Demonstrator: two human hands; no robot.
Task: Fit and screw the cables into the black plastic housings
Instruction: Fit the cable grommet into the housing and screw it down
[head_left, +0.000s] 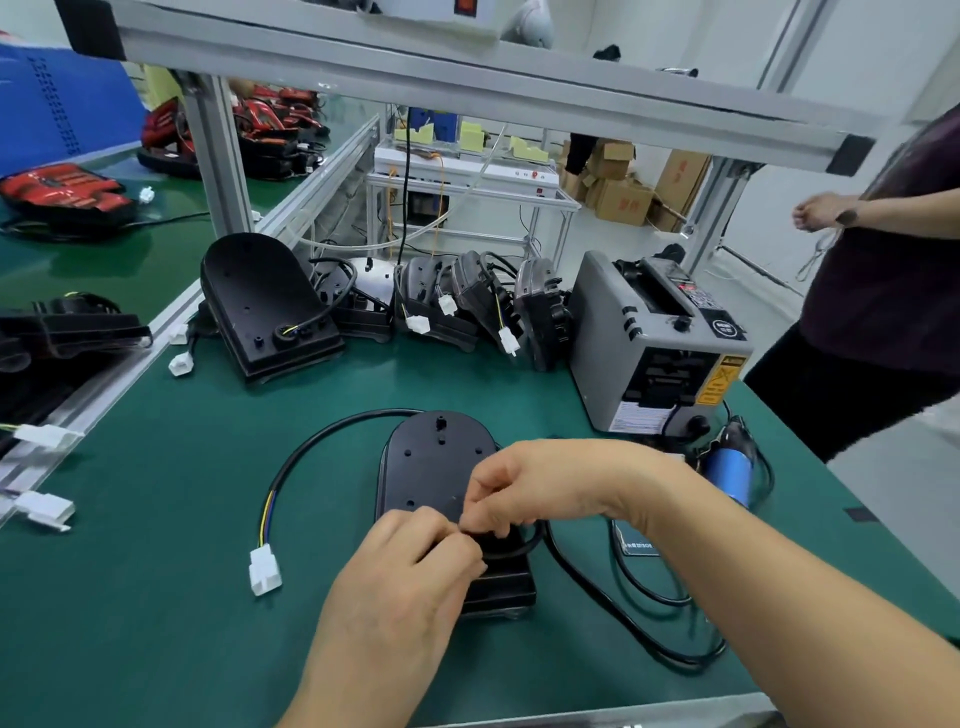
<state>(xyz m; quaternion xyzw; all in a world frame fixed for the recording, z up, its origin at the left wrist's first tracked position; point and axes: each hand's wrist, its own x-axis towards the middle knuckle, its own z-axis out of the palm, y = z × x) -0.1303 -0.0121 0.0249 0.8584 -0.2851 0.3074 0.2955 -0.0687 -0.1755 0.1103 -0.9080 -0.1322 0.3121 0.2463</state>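
Note:
A black plastic housing (439, 462) lies flat on the green mat in front of me. A black cable (311, 441) loops from its far end round to the left and ends in a white connector (265, 569). My left hand (410, 561) and my right hand (530, 488) meet over the housing's near end, their fingertips pinching the cable where it enters the housing. The entry point itself is hidden by my fingers.
Another housing (265, 306) leans at the back left, with several more housings (467, 301) stacked beside it. A grey tape dispenser (654, 343) stands at the right, a blue electric screwdriver (730, 470) beside it. A person (883, 291) stands at the far right.

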